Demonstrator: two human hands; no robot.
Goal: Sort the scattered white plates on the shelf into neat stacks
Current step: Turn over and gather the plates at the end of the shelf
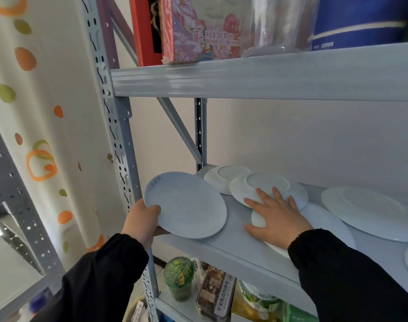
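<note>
Your left hand point(143, 220) grips a tilted white plate point(186, 205) by its rim at the shelf's point(221, 252) left end. Your right hand point(276, 217) lies flat, fingers spread, reaching onto an upside-down plate point(268, 182).

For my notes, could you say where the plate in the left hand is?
Head view, left of centre: the left hand holds the plate tilted over the shelf front.
</note>
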